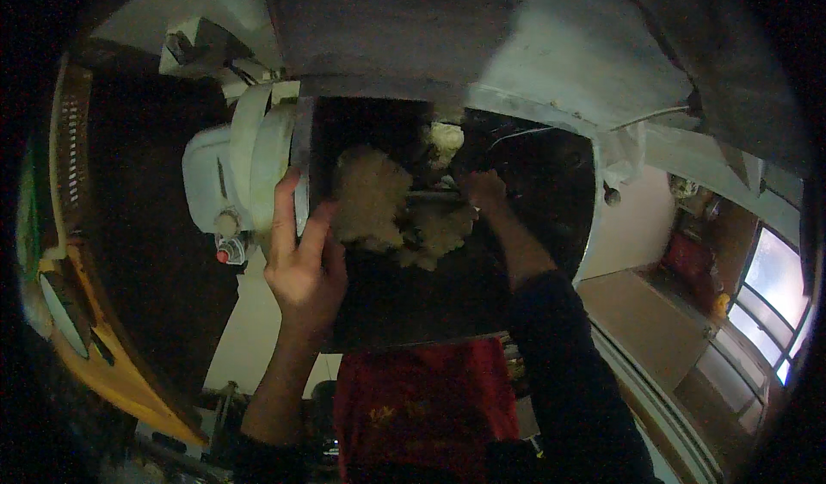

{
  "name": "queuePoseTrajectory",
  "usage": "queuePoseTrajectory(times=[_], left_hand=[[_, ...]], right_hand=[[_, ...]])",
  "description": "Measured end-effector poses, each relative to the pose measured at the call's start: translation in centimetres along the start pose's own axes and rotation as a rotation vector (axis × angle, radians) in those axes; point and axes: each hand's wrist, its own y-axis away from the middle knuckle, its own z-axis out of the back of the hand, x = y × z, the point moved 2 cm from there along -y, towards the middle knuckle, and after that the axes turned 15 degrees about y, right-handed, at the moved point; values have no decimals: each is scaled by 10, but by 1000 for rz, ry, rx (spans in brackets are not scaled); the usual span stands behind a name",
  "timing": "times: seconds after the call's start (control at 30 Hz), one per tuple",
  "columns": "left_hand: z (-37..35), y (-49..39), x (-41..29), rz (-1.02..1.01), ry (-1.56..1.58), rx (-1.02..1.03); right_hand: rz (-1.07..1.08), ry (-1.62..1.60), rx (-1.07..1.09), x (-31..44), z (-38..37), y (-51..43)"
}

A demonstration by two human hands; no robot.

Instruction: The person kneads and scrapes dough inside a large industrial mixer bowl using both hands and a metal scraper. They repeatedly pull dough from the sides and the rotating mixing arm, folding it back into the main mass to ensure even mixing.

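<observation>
My left hand [306, 258] has its fingers apart beside the pale upright edge [302, 181] of a dark work surface [413, 310]; nothing shows in its grip. Right of its fingertips lies a large beige, lumpy mass [371, 193], its material unclear in the dim light. A smaller ragged beige piece [439, 235] adjoins it. My right hand [487, 190] is curled at the right end of a thin pale bar [435, 195]; whether it holds the bar cannot be told. Just beyond is a cream-coloured lump [445, 142].
White rounded containers [261, 155] stand left of the surface. A small item with a red cap [223, 255] is below them. Overhead hangs a large grey panel [400, 26]. A yellow-orange rim [129, 381] curves at lower left. Red cloth [419, 406] lies nearest my body. A window [771, 297] is at far right.
</observation>
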Motion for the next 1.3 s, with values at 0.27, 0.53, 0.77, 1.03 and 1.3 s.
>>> queuePoseTrajectory(times=[0.27, 0.53, 0.77, 1.03, 1.3], left_hand=[[4, -4, -7, 33, 54, 38], [4, -3, -5, -9, 56, 16], [4, 0, -2, 3, 103, 14], [5, 1, -1, 11, 50, 19], [4, 2, -3, 43, 100, 28]], right_hand=[[48, -967, -450, 60, -28, 43], [-73, -234, -570, 32, -28, 116], [-290, 10, -656, 43, -23, 90], [-156, 67, -210, 40, 62, 59], [-277, -297, -1023, 61, 15, 106]])
